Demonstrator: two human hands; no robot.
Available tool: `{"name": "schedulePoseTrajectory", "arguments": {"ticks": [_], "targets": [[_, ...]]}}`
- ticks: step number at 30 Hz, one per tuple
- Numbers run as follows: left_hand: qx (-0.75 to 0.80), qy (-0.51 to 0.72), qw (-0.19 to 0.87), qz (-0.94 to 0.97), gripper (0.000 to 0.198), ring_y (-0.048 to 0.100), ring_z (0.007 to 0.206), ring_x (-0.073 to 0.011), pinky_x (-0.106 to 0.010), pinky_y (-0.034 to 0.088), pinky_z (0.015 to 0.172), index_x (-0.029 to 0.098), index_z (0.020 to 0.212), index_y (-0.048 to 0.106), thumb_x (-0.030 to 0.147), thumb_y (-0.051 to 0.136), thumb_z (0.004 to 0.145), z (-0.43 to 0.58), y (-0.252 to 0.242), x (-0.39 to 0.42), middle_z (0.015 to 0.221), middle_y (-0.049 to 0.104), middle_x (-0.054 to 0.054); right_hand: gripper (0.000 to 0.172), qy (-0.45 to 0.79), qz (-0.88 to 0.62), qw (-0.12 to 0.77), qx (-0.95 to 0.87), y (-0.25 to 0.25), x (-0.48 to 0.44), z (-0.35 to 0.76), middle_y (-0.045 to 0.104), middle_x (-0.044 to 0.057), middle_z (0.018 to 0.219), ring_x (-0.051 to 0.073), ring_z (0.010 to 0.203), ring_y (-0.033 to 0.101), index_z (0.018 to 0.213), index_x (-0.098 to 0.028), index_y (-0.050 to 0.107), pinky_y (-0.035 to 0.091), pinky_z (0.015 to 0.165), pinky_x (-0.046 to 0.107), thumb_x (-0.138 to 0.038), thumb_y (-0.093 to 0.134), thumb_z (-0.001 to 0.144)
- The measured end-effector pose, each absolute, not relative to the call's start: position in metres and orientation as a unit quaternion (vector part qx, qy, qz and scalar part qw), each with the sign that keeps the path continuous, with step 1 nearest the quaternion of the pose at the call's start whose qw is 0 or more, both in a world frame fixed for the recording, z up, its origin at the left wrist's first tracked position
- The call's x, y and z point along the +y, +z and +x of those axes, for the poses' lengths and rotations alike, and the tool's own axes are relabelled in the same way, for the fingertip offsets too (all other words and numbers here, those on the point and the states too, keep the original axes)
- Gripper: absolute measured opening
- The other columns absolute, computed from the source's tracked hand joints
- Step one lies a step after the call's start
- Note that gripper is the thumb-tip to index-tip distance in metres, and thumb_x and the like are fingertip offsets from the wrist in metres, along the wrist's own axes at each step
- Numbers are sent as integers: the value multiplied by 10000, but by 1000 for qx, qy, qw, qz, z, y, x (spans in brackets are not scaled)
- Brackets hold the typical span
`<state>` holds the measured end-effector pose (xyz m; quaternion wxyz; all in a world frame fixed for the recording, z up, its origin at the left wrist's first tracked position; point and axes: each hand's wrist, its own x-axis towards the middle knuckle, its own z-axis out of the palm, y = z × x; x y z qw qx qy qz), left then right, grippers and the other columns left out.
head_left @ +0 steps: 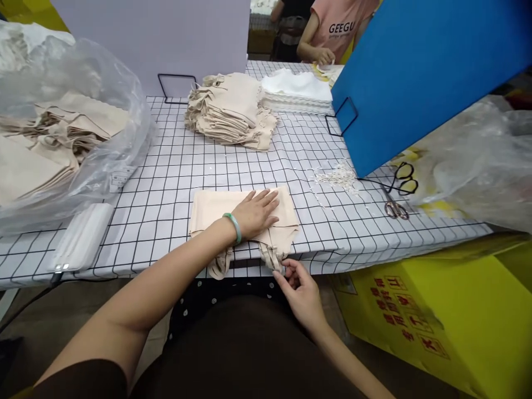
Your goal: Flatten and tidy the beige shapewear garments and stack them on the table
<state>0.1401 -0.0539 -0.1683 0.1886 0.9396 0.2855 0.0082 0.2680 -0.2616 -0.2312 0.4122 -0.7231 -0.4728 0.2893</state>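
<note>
Counter [162,160] white, black grid pattern. Pale lilac panel [166,39] upright along far left edge; blue panel [415,72] toward right end. Floor [70,305] below near edge dull brown, dim.

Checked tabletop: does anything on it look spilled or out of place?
Yes. Small pale scraps lie loosely scattered near the blue panel's lower corner, as if spilled. The beige stack also looks askew: its layers stick out unevenly, unlike the neater white stack beside it.
</note>
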Motion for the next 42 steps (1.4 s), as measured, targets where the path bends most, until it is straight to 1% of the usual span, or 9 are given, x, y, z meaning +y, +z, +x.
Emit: {"name": "schedulePoseTrajectory", "arguments": {"ticks": [9, 12, 17, 22, 24, 27, 33, 38, 42], "targets": [[302, -6, 206, 931, 657, 71, 1560, -269, -524, 28, 1265, 193, 1591, 243, 513, 303, 1020, 145, -185, -51, 1681, 116, -52, 172, 294, -619, 407, -603, -207, -270, 283, 577, 23, 782, 175, 747, 594, 799, -232, 600, 520, 698, 306, -332, 575, 937], [308, 11, 259, 915, 614, 86, 1559, -239, -499, 86, 1268, 203, 1581, 275, 489, 249, 1038, 136, -174, -44, 1671, 166, -45, 99, 281, -627, 393, -611, -210, -273, 289, 601, 30, 845, 180, 763, 608, 937, -240, 623, 541, 714, 318, -334, 593, 932], [371, 122, 203, 898, 527, 181, 1547, -226, -506, 174, 1252, 207, 1530, 378, 375, 263, 1044, 96, -158, -39, 1634, 318, -56, 269, 127, -655, 400, -628, -191, -238, 303, 647, 96, 1076, 258, 1039, 631, 1223, -267, 592, 548, 904, 440, -346, 492, 986], [457, 47, 100, 883, 565, 221, 1531, -309, -581, 147, 1238, 146, 1508, 419, 399, 379, 1005, 65, -168, -54, 1626, 313, -137, 527, 55, -595, 264, -757, -181, -142, 302, 382, 103, 1595, 284, 1520, 251, 1520, -243, 395, 289, 1207, 571, -433, 354, 1031], [493, 32, 108, 863, 614, 212, 1533, -322, -594, 148, 1233, 169, 1533, 388, 459, 405, 992, 58, -174, -61, 1639, 271, -136, 575, 51, -591, 204, -778, -191, -112, 299, 317, 97, 1631, 294, 1535, 203, 1551, -238, 358, 265, 1206, 606, -476, 328, 1028], [512, 43, 150, 845, 652, 190, 1540, -309, -572, 133, 1247, 202, 1558, 353, 513, 393, 986, 52, -177, -70, 1650, 233, -111, 607, 55, -604, 154, -780, -216, -94, 300, 345, 93, 1615, 312, 1502, 289, 1555, -250, 371, 335, 1177, 596, -519, 345, 1012], [519, 94, 235, 816, 743, 171, 1541, -329, -585, 151, 1246, 171, 1558, 347, 523, 511, 924, 52, -166, -34, 1649, 226, -123, 618, 15, -585, 183, -790, -253, -83, 313, 426, 63, 1570, 358, 1440, 401, 1564, -340, 333, 414, 1101, 662, -530, 414, 981], [573, 361, 392, 623, 579, 392, 1455, -301, -490, 377, 1164, 154, 1447, 445, 424, 513, 939, 72, -159, 67, 1580, 389, -187, 469, 9, -548, 325, -771, -201, 2, 289, 607, 116, 1378, 303, 1297, 560, 1446, -270, 446, 509, 1040, 539, -406, 451, 997], [599, 424, 483, 478, 434, 560, 1296, -246, -375, 524, 985, 136, 1346, 468, 359, 438, 976, 95, -161, 116, 1474, 494, -208, 379, -2, -531, 348, -773, -148, 111, 263, 596, 163, 1271, 296, 1201, 568, 1330, -196, 516, 503, 1012, 468, -291, 490, 964]]}}
